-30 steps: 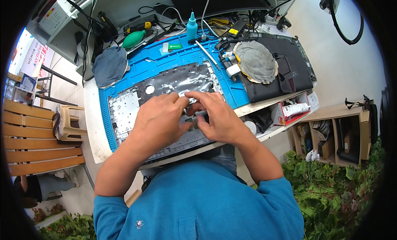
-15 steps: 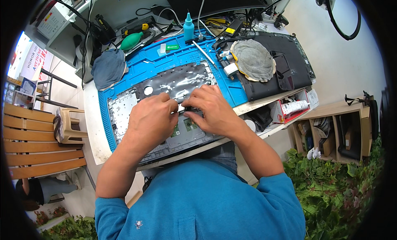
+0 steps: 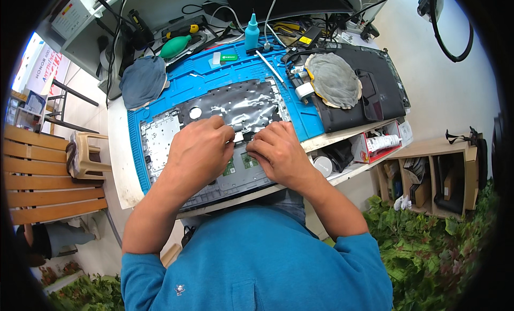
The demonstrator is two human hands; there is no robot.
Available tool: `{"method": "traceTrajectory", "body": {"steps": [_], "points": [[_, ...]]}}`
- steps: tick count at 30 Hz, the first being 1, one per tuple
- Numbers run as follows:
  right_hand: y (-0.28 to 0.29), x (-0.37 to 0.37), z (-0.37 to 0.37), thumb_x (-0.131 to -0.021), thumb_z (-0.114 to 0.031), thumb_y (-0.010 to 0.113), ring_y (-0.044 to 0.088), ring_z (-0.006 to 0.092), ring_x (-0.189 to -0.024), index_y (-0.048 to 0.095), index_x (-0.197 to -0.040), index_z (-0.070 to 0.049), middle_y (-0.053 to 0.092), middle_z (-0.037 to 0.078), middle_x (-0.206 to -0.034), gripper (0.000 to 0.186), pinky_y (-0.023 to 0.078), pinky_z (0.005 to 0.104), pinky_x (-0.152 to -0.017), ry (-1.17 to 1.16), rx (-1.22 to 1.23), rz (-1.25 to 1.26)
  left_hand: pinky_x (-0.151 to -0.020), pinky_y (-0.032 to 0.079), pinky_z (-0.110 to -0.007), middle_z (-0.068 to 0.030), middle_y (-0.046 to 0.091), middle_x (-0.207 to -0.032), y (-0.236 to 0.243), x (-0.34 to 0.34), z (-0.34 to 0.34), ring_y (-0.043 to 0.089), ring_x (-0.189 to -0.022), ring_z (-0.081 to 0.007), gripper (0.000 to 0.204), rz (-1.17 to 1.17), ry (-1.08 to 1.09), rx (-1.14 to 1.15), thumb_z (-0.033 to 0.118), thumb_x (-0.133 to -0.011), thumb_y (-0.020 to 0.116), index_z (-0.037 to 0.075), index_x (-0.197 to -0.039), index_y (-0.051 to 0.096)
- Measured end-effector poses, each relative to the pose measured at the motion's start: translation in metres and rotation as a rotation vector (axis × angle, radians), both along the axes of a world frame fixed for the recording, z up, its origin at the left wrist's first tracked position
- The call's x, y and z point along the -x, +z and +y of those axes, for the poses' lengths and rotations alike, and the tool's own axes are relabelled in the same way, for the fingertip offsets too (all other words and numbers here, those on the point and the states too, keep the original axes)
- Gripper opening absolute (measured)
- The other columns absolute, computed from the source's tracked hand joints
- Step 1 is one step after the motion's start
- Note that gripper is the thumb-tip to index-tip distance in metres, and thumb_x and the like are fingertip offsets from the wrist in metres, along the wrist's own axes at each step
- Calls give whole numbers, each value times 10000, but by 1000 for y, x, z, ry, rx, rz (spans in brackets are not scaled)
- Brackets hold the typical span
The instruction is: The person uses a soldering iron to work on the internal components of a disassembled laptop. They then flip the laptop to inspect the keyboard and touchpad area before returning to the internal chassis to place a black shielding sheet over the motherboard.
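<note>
A laptop's inner chassis [image 3: 159, 139], with silver metal at the left, a glossy black film [image 3: 233, 105] across its top and a small green circuit board [image 3: 250, 162] low in its middle, lies on a blue silicone mat [image 3: 303, 121]. My left hand [image 3: 201, 150] rests over the middle of it with fingers curled closed; its fingertips are hidden. My right hand [image 3: 278, 155] is closed just right of it, fingertips pinched at the lower edge of the film near a small dark piece [image 3: 247, 137]. What either hand grips is too small or hidden to make out.
Blue bottle [image 3: 251, 35], green air blower [image 3: 175, 45], tools and cables at the back. Cloth pads [image 3: 143, 81], a dark laptop [image 3: 393, 91]. Right: open drawer [image 3: 375, 143], wooden shelf [image 3: 428, 198]. Left: bench [image 3: 53, 188], stool [image 3: 88, 153], a person's legs [image 3: 69, 238].
My right hand's fingers have curled in and moved down and slightly right, uncovering more of the dark piece between the hands. My left hand's fingers have curled tighter.
</note>
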State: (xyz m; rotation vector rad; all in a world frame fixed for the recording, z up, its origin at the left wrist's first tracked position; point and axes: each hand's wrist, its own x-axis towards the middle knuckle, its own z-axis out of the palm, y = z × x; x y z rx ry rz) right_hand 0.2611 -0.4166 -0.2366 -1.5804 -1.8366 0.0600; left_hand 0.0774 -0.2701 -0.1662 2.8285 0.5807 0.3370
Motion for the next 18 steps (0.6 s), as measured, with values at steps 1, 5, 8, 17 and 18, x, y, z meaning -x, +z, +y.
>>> {"method": "traceTrajectory", "body": {"steps": [1, 5, 8, 17, 18], "points": [[-1, 1, 0, -880, -78, 798, 633, 291, -1035, 772, -1033, -69, 704, 65, -1003, 155, 454, 470, -1025, -11, -6, -12, -759, 592, -436, -73, 723, -921, -1, 0, 0, 742, -850, -313, 80, -6, -4, 3, 165, -914, 822, 91, -940, 814], [-4, 3, 2, -858, -54, 791, 641, 294, -1024, 752, -1065, -68, 707, 72, -1013, 211, 462, 468, -1018, -33, -47, -67, -764, 592, -440, -73, 718, -918, 0, -1, -1, 738, -851, -315, 75, -7, -2, 11, 160, -912, 821, 89, -937, 812], [-1, 5, 2, -833, -35, 814, 661, 292, -1024, 747, -1066, -74, 724, 65, -1019, 246, 471, 458, -999, -25, -69, -32, -766, 594, -440, -74, 719, -921, 0, 0, -1, 739, -851, -316, 77, -16, -2, 16, 158, -910, 822, 86, -933, 809], [3, 7, -1, -791, 6, 822, 671, 287, -989, 748, -1086, -76, 711, 72, -940, 316, 489, 445, -927, -61, -114, 88, -777, 602, -444, -74, 722, -929, -4, 0, -1, 743, -860, -315, 70, -51, -16, 18, 148, -903, 826, 93, -940, 802], [2, 6, -1, -786, 13, 820, 671, 288, -988, 749, -1090, -76, 710, 73, -936, 325, 489, 445, -924, -62, -115, 92, -780, 603, -444, -72, 718, -929, -5, -1, -1, 742, -865, -314, 67, -42, -11, 18, 142, -898, 825, 97, -944, 803]]}}
